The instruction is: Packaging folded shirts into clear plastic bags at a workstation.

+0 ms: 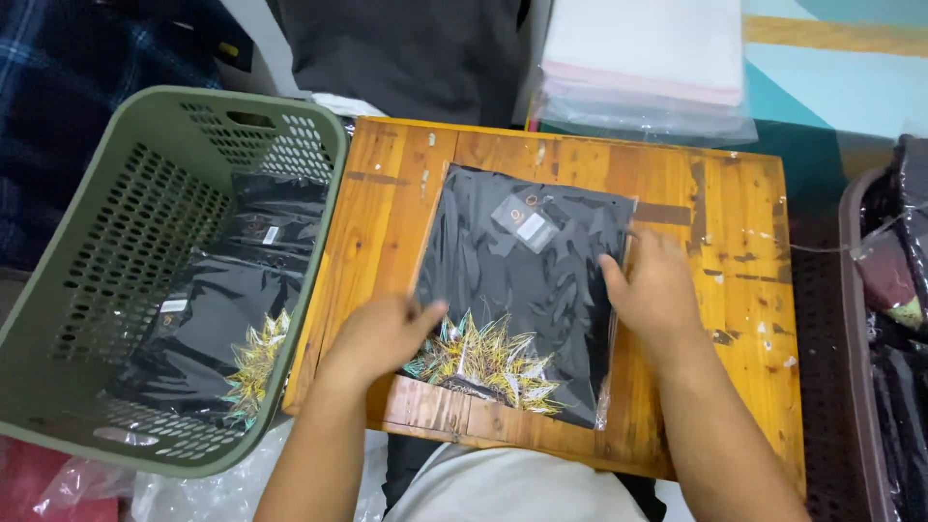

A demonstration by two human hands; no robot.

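The person leans over a small, scuffed orange-brown wooden table [735,290] with both bare hands resting on a folded black garment sealed in a clear plastic bag [522,290]. The bag lies flat across the middle of the tabletop, a spiky yellow and teal print showing at its near end and a small dark hang tag with a white label [527,220] at its far end.

The left hand [382,333] lies palm down on the bag's near left edge, fingers loosely together, the thumb stretched out over the plastic just beside the print. The right hand [655,288] sits on the bag's right edge, fingers bent and pressed against the plastic border; whether it pinches the edge I cannot tell. The tag lies beyond both hands, between them.

Left of the left hand, touching the table's edge, stands an olive-green perforated plastic basket [97,271] with more black bagged garments [217,319] lying in it. Beyond the right hand, past the far table edge, rests a stack of clear plastic bags holding pale pink and white sheets [643,68]. To the right of the right hand stands a dark brown perforated plastic basket [855,319].
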